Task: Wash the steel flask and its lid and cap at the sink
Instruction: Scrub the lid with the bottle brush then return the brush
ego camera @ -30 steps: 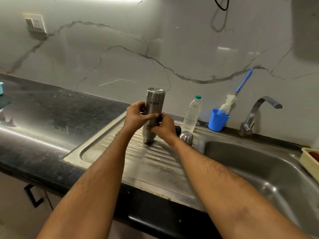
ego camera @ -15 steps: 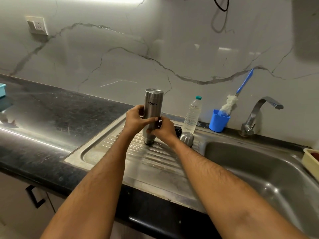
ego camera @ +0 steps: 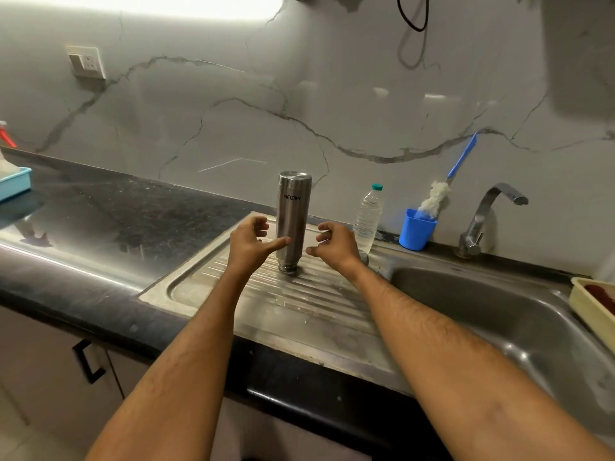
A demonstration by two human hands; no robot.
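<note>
A: Near edge first. Dark stone counter (ego camera: pixel 100 227) runs along the front, cabinet door with a black handle (ego camera: pixel 87 362) below it on the left.

B: And the arms?

A: Both forearms reach in from the near side over the ribbed steel drainboard (ego camera: pixel 299 294). Left hand (ego camera: pixel 248 246) sits just left of the flask, fingers loosely curled, holding nothing; the thumb tip lies against or just in front of the flask wall, cannot tell which. Right hand (ego camera: pixel 336 244) sits just right of it, fingers loosely curled, gap visible, not touching.

B: Flask position?

A: Steel flask (ego camera: pixel 294 217) stands upside down on the drainboard, mouth end down, lettering inverted, roughly upright, between the two hands.

B: Lid and cap?

A: A rounded steel piece (ego camera: pixel 364 257) shows just past the right wrist, mostly hidden by the hand. Cannot tell which part it is.

B: Right side?

A: Sink basin (ego camera: pixel 482 314) to the right of the drainboard. A cream tray (ego camera: pixel 579 294) with something red in it sits at the basin's far right rim.

B: Farther back?

A: Clear plastic bottle (ego camera: pixel 367 217) with a teal top stands behind the right hand. Right of it a blue cup (ego camera: pixel 416 229) holding a bottle brush (ego camera: pixel 442 188) with a blue handle, leaning on the wall. Then the steel tap (ego camera: pixel 482 221). Far left, a light blue tray (ego camera: pixel 13 183) on the counter. Marble-veined wall (ego camera: pixel 233 121) behind, a switch socket (ego camera: pixel 87 62) upper left.
</note>
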